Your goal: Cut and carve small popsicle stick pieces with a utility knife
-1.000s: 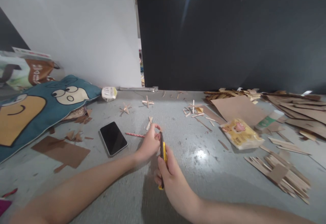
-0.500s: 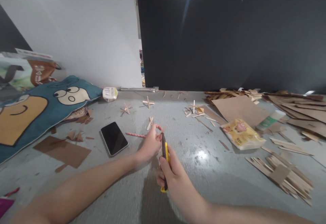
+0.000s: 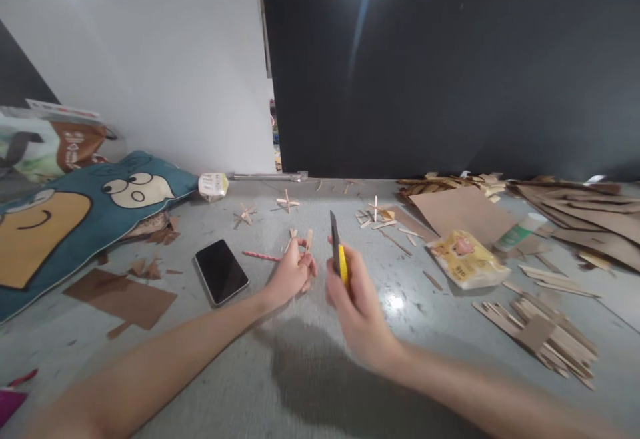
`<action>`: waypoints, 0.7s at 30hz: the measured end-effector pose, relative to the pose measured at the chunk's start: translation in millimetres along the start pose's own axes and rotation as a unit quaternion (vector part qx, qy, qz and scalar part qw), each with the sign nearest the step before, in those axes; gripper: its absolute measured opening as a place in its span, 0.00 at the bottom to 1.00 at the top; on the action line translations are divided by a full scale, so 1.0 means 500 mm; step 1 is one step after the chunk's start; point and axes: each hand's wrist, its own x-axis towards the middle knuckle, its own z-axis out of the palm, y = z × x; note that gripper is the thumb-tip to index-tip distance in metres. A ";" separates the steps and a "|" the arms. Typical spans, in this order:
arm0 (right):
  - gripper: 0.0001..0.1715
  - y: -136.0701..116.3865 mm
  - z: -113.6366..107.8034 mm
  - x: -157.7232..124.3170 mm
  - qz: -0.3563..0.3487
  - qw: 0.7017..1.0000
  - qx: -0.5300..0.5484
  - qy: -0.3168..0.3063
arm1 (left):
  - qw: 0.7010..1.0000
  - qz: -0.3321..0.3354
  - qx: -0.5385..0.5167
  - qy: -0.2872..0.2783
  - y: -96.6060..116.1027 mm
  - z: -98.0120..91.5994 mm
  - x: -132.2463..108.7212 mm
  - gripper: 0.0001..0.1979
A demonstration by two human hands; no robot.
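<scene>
My left hand (image 3: 291, 270) is closed, pinching a short wooden stick (image 3: 309, 240) whose end points up past the fingertips. My right hand (image 3: 357, 299) is wrapped round a yellow and black utility knife (image 3: 342, 262). Its dark blade points up and away, apart from the stick. A red and white striped straw or pencil (image 3: 261, 256) lies on the table left of my left hand. Just beyond that hand lie small wood pieces (image 3: 292, 234), partly hidden. Farther back are small crossed-stick pieces (image 3: 288, 201), with another cluster (image 3: 376, 212) to the right.
A black phone (image 3: 221, 271) and cut cardboard (image 3: 120, 296) lie left, beside a blue cartoon cushion (image 3: 150, 189). On the right are a yellow soft pack (image 3: 467, 259), a glue stick (image 3: 521, 231), a banded bundle of sticks (image 3: 540, 332) and cardboard sheets (image 3: 575, 206). Dark board (image 3: 450, 66) stands behind.
My right hand has moved right and up with the knife, away from my left hand. My left hand has turned slightly, and the stick it pinches now stands more upright.
</scene>
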 end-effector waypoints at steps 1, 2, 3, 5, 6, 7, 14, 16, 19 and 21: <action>0.23 0.005 -0.016 0.029 -0.060 0.996 -0.066 0.024 | 1.000 0.003 0.003 -0.019 0.001 -0.001 0.000 0.17; 0.19 0.013 -0.033 0.056 -0.093 0.988 -0.120 0.041 | 0.999 0.006 0.010 -0.037 0.002 -0.002 0.001 0.18; 0.18 0.022 -0.048 0.080 -0.110 0.979 -0.162 0.059 | 0.998 0.007 0.021 -0.054 0.003 -0.003 0.001 0.18; 0.18 0.042 -0.075 0.117 -0.122 0.966 -0.216 0.080 | 0.996 0.006 0.042 -0.075 0.006 -0.003 0.001 0.17; 0.18 0.050 -0.086 0.130 -0.120 0.962 -0.233 0.076 | 0.995 0.006 0.053 -0.081 0.008 -0.002 0.000 0.17; 0.18 0.058 -0.094 0.141 -0.109 0.961 -0.245 0.066 | 0.994 0.008 0.064 -0.086 0.011 -0.001 -0.002 0.16; 0.29 0.087 -0.110 0.166 0.034 0.990 -0.132 0.046 | 0.991 0.041 0.092 -0.085 0.017 0.001 -0.006 0.20; 0.32 0.090 -0.108 0.163 0.057 0.992 -0.107 0.033 | 0.995 0.038 0.060 -0.072 0.015 -0.001 -0.001 0.23; 0.34 0.096 -0.103 0.154 0.066 0.994 -0.091 0.009 | 0.998 0.037 0.014 -0.048 0.011 -0.004 0.005 0.26; 0.33 0.099 -0.098 0.146 0.053 0.994 -0.095 0.004 | 0.998 0.041 -0.001 -0.038 0.009 -0.004 0.004 0.26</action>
